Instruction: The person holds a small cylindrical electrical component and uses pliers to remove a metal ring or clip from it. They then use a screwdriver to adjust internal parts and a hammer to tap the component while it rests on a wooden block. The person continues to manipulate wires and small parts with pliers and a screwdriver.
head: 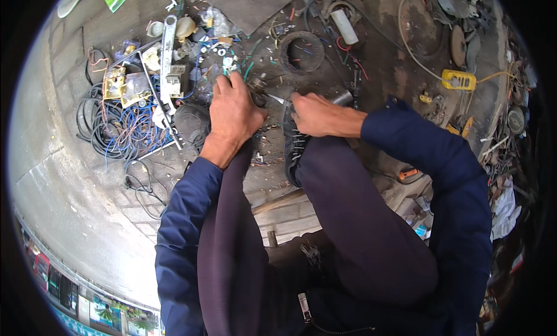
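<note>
My left hand (235, 107) reaches down beside my left shoe (192, 123), its fingers curled around a small dark part (258, 99) that they mostly hide. Above my right shoe (296, 144), my right hand (311, 114) is closed on a tool whose thin, pale pointed blade (275, 99) sticks out to the left, towards the dark part; its handle is hidden in my fist. Just behind my right hand lies a metal cylinder (342, 98). A rusty ring (301, 53) lies on the ground beyond both hands.
At the left are coiled black cable (93, 127), tangled wires (126, 138), a yellow plastic housing (114, 83) and a long ring spanner (167, 53). A white cylinder (344, 27) lies beyond the ring. A yellow power socket (459, 80) with a cord is at the right, near heaped scrap (515, 118).
</note>
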`<control>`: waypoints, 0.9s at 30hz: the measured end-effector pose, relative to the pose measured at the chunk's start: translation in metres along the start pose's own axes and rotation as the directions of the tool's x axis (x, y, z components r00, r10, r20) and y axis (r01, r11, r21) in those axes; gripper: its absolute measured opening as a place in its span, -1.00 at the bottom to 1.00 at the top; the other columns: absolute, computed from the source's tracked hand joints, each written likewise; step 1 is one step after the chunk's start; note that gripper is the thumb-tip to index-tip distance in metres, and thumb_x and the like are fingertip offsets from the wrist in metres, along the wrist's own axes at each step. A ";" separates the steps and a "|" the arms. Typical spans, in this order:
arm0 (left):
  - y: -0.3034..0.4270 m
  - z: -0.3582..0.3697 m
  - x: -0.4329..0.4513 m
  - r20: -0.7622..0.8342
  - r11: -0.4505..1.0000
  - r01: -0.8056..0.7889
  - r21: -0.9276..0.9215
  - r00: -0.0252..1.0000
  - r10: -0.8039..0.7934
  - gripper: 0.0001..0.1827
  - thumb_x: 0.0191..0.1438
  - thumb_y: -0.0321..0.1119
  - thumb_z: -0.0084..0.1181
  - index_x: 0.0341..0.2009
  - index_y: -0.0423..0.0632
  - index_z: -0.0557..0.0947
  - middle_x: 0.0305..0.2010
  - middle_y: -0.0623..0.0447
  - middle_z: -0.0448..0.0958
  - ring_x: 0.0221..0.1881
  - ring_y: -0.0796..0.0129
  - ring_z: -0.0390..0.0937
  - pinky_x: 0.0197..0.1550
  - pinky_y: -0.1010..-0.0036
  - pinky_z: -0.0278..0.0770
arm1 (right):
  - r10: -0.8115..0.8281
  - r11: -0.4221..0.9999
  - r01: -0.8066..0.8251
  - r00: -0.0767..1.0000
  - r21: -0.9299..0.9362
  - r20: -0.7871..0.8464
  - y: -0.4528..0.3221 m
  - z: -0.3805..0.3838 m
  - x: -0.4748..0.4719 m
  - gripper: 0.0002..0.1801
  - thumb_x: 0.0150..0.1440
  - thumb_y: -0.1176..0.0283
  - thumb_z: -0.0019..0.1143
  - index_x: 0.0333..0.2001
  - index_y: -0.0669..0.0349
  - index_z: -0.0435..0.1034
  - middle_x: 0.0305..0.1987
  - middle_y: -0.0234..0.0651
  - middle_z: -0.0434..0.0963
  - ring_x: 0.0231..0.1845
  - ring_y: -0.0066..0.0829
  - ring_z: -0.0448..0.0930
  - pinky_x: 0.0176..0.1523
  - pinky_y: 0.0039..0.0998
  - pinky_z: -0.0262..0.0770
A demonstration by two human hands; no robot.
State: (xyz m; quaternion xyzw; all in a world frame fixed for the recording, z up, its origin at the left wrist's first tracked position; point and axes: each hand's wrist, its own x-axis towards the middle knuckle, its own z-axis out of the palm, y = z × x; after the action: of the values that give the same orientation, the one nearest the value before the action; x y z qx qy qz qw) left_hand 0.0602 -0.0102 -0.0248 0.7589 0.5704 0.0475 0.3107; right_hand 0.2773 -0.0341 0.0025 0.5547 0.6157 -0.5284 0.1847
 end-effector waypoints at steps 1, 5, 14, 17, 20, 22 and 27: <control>0.001 0.002 0.001 0.029 1.000 0.028 -0.006 0.999 -0.028 -0.16 -0.37 -0.26 0.60 -0.04 -0.28 0.37 -0.09 -0.33 0.44 -0.05 -0.29 0.54 -0.01 0.05 0.64 | -0.043 0.988 0.039 0.999 -0.146 -0.024 0.004 -0.004 0.001 -0.65 0.07 0.54 0.08 -0.10 0.63 0.41 -0.25 0.41 0.62 -0.08 0.34 0.69 -0.05 0.11 0.67; 0.000 0.006 0.003 0.097 0.993 0.119 -0.013 0.988 -0.117 -0.13 -0.34 -0.20 0.63 -0.03 -0.28 0.36 -0.07 -0.34 0.47 -0.02 -0.31 0.58 0.01 0.07 0.66 | -0.133 0.943 0.099 0.987 -0.316 -0.085 0.003 -0.013 0.003 -0.64 0.06 0.55 0.11 -0.09 0.61 0.39 -0.21 0.37 0.63 -0.12 0.38 0.68 -0.05 0.12 0.66; -0.021 -0.013 0.004 0.033 0.823 0.214 -0.526 0.972 -0.232 -0.09 -0.30 -0.18 0.64 0.04 -0.36 0.37 0.01 -0.38 0.54 -0.01 -0.19 0.60 0.07 0.12 0.57 | 0.007 0.418 -0.301 0.945 0.857 0.328 -0.037 -0.006 -0.016 -0.81 0.34 0.39 0.14 -0.30 0.21 0.35 -0.47 -0.35 0.43 -0.49 -0.48 0.50 -0.50 -0.36 0.43; -0.025 -0.013 0.003 0.083 0.652 0.206 -0.729 0.973 -0.215 -0.07 -0.32 -0.28 0.67 0.09 -0.33 0.37 -0.03 -0.22 0.60 -0.02 0.09 0.60 0.09 0.25 0.58 | -0.133 -0.004 -0.349 0.929 0.937 0.345 -0.045 -0.004 -0.032 -0.87 0.35 0.42 0.09 -0.23 0.23 0.36 -0.44 -0.33 0.42 -0.52 -0.40 0.49 -0.53 -0.28 0.43; -0.028 -0.014 0.002 0.142 0.513 0.232 -0.827 0.968 -0.209 -0.08 -0.33 -0.38 0.68 0.12 -0.26 0.39 -0.02 -0.09 0.60 0.00 0.27 0.57 0.12 0.34 0.57 | -0.255 -0.204 -0.400 0.903 0.893 0.346 -0.051 -0.001 -0.039 -0.86 0.38 0.35 0.09 -0.17 0.16 0.36 -0.40 -0.36 0.41 -0.47 -0.44 0.44 -0.46 -0.33 0.35; -0.028 -0.015 0.000 0.199 0.351 0.257 -0.901 0.961 -0.195 -0.08 -0.33 -0.41 0.68 0.13 -0.23 0.39 -0.01 -0.07 0.61 -0.01 0.27 0.57 0.14 0.35 0.56 | -0.357 -0.303 -0.426 0.880 0.853 0.313 -0.056 0.004 -0.039 -0.82 0.40 0.26 0.07 -0.21 0.11 0.38 -0.40 -0.44 0.39 -0.42 -0.48 0.41 -0.42 -0.38 0.28; -0.026 -0.019 -0.002 0.300 0.029 0.306 -0.952 0.946 -0.119 -0.07 -0.33 -0.50 0.65 0.16 -0.20 0.40 0.02 -0.05 0.62 0.01 0.27 0.60 0.16 0.35 0.55 | -0.490 -0.478 -0.444 0.851 0.758 0.190 -0.062 0.017 -0.043 -0.77 0.42 0.19 0.06 -0.23 0.07 0.41 -0.42 -0.54 0.37 -0.44 -0.53 0.39 -0.43 -0.41 0.30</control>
State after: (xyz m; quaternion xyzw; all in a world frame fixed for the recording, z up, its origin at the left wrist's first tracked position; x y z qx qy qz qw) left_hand 0.0293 -0.0004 -0.0228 0.2489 0.4666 0.3240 0.7844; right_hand 0.2301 -0.0588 0.0593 0.2387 -0.2233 -0.9132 -0.2434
